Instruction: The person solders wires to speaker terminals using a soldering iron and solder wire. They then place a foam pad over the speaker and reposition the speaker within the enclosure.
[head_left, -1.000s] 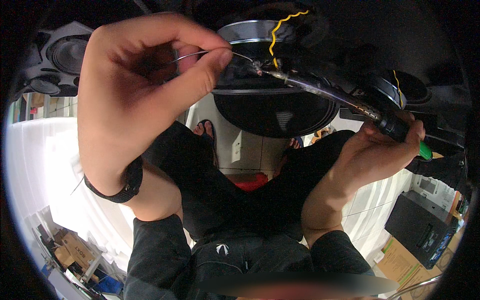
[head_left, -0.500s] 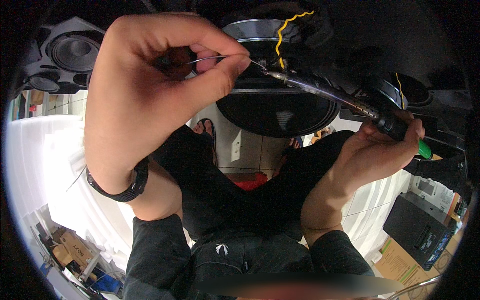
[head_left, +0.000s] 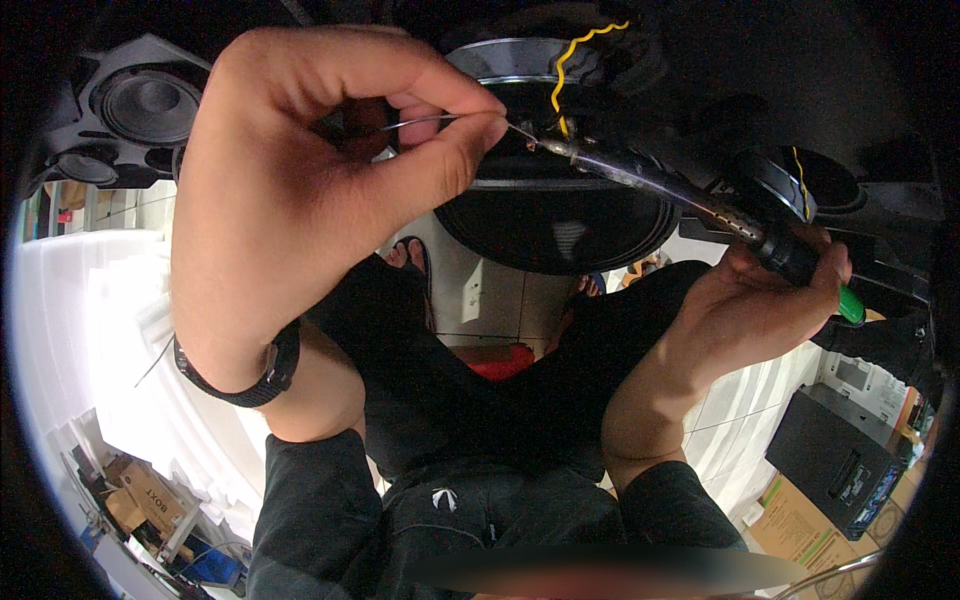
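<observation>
Between thumb and forefinger, my left hand [head_left: 340, 180] pinches a thin silvery solder wire [head_left: 425, 121]; its short free end points at the iron's tip. My right hand [head_left: 760, 300] is wrapped round the black handle of a soldering iron [head_left: 650, 180], which has a green rear end. The iron slants up and left, its tip at a terminal beside a yellow wire [head_left: 560, 85] on a loudspeaker driver [head_left: 555, 225]. Whether solder and tip touch is too small to tell. The driver has a dark cone below and a silvery magnet ring above.
Another speaker driver [head_left: 780, 188] with a yellow wire sits to the right. A speaker cabinet [head_left: 150, 105] stands at far left. A black box-shaped unit [head_left: 835, 460] and cardboard cartons [head_left: 800, 525] are at lower right. Feet in sandals [head_left: 410, 255] show on the tiled floor beneath.
My left hand and the solder wire have shifted very slightly right. The iron's tip has slid a little right too. Both grips are the same.
</observation>
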